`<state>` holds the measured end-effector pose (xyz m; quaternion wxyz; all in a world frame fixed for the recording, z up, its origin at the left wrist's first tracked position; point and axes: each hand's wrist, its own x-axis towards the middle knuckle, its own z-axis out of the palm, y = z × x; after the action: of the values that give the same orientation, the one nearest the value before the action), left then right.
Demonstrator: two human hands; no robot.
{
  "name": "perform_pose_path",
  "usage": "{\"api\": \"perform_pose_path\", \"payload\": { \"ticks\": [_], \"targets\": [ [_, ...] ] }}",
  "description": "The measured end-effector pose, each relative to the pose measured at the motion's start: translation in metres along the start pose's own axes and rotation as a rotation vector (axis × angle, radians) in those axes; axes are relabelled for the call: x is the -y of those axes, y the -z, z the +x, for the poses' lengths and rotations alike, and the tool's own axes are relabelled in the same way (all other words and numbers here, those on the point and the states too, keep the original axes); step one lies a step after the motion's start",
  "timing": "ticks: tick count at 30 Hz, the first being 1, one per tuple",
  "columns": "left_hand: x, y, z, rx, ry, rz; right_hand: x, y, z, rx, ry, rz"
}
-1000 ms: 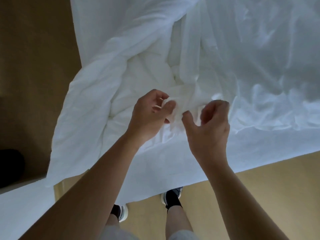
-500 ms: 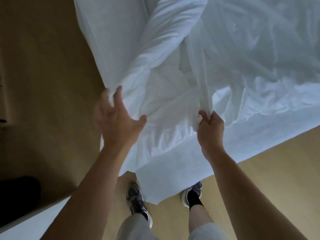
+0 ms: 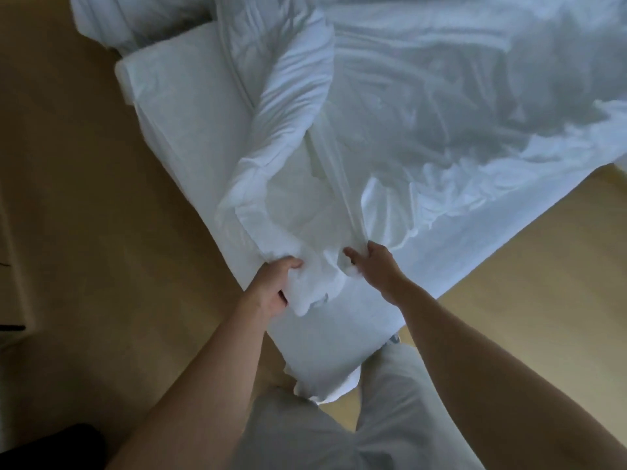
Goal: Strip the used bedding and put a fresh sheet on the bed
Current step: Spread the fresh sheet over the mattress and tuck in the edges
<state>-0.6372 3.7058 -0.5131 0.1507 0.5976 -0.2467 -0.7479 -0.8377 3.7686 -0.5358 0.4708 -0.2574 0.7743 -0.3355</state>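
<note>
Tan floor [image 3: 101, 232], bed [image 3: 190, 130] corner at 6 o'clock. Left hand [image 3: 271, 290] clutches the bunched duvet [image 3: 291, 106], whose roll runs off toward 12. Right hand [image 3: 376, 266], just beside at 3 o'clock, pinches a taut sheet [image 3: 475, 113] fold. Pull probably goes toward 6.

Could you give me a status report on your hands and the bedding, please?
Left hand grips bunched end of rumpled white duvet. Right hand grips gathered fold of thin white cover sheet. Both lie on white mattress, near corner. Nothing blocking in view.
</note>
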Motion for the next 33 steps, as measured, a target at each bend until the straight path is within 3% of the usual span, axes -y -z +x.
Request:
{"api": "perform_pose_path", "payload": {
  "ticks": [6, 11, 17, 21, 24, 29, 33],
  "targets": [
    [-0.045, -0.052, -0.019, 0.017, -0.115, -0.047, 0.028, 0.034, -0.027, 0.078, 0.049, 0.217],
    [-0.115, -0.097, -0.05, 0.014, -0.305, -0.162, 0.079, 0.087, -0.035, 0.242, 0.151, 0.553],
    [-0.202, -0.175, -0.079, -0.045, -0.513, -0.278, 0.154, 0.127, -0.028, 0.061, 0.151, 0.818],
    [-0.226, -0.214, -0.077, -0.164, -0.688, -0.172, 0.187, 0.155, -0.02, 0.264, 0.095, 1.071],
    [-0.233, -0.218, -0.069, -0.129, -0.808, 0.024, 0.189, 0.166, -0.017, 0.35, 0.108, 1.249],
    [-0.245, -0.195, -0.037, 0.118, -0.63, 0.319, 0.186, 0.137, -0.003, 0.188, 0.122, 0.979],
    [-0.254, -0.167, -0.017, 0.216, -0.563, 0.429, 0.18, 0.1, -0.001, 0.073, 0.083, 1.034]
  ]
}}
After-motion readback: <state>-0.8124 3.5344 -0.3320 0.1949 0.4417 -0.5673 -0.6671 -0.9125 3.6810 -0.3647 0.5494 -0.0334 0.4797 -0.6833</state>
